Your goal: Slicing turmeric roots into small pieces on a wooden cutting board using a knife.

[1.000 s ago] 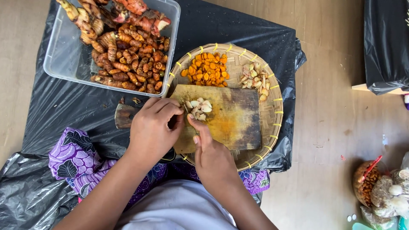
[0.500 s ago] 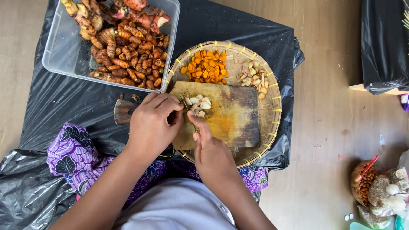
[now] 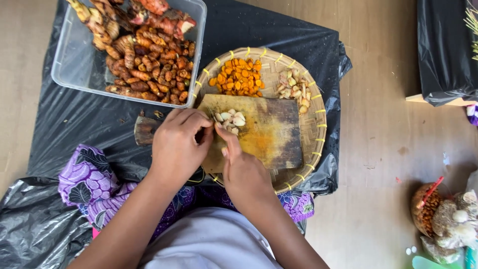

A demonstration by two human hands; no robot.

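Both hands' grip [image 3: 211, 130] hidden, garlic pieces [image 3: 230, 119] beside, cutting board [image 3: 271, 132]

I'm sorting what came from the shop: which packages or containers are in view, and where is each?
Clear plastic tub: upper left on the black sheet, rectangular, holding brown and reddish roots.
Net bag: lower right on the floor, reddish mesh with a red tie, brown contents.
Clear bag: beside it, pale bulbs inside.
No labels, signs or screens.

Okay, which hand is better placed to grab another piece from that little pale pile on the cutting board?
Probably right: the right hand has fingers touching the pale pile; the left hand sits beside it.
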